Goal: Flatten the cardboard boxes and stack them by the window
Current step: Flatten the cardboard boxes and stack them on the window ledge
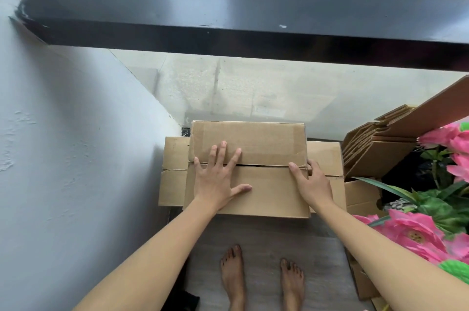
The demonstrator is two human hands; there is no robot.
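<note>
Your left hand (218, 178) lay flat with its fingers spread and straight, pressing on the top flattened box (253, 173) across the slit between its two flaps; your right hand (311, 181) sat at that box's right edge, thumb on top and fingers curled over the side, gripping it; the two hands were well apart, one toward each end of the box. That box rested on a wider flattened box (173, 171), whose ends showed past it on the left and right; the pair lay on the floor (264, 237) right against the window glass (253, 87), tucked into the corner by the white wall (63, 145); a dark sill (228, 14) ran above the glass. To the right, more cardboard (380, 151) leaned in folded layers, just beside pink artificial flowers (416, 237) with green leaves. Your bare feet (233, 277) stood on the floor near the stack.
</note>
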